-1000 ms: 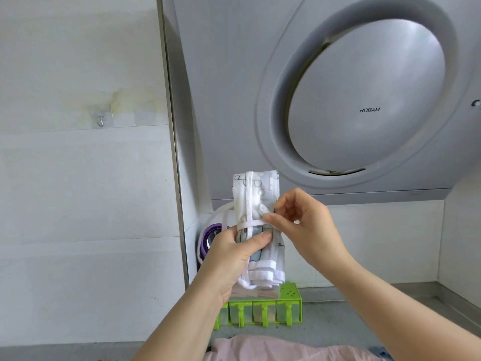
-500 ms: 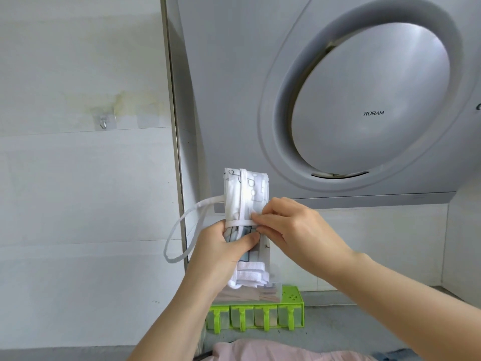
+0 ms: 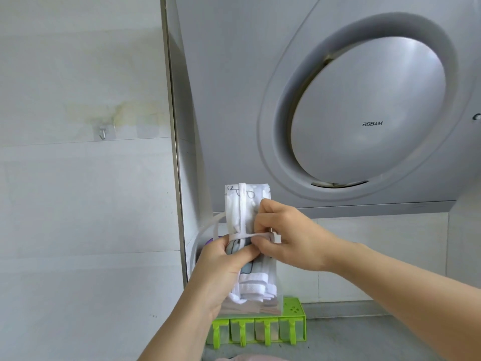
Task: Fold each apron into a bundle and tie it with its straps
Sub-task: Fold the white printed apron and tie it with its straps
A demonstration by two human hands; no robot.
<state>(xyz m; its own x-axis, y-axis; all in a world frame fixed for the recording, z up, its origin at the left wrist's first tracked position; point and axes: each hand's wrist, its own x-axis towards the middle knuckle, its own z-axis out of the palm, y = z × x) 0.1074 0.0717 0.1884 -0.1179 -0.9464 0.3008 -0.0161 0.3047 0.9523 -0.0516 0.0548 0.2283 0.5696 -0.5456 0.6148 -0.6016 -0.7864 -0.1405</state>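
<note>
1. The folded apron [image 3: 235, 209] is held upright in the air, before the hood [image 3: 234, 100] and above a green rack [image 3: 294, 310].
2. The left hand [image 3: 221, 269] has its fingers curled round the apron's middle. The right hand [image 3: 291, 241] pinches the strap [image 3: 256, 234], fingers together.
3. The cloth looks light and soft, so it is best gripped at the wrapped middle. A knot is perhaps hidden.

The single head view faces forward at the far range hood [image 3: 364, 113] and the left wall [image 3: 78, 204]; left hand [image 3: 221, 267] and right hand [image 3: 294, 241] sit close, low in centre.
</note>
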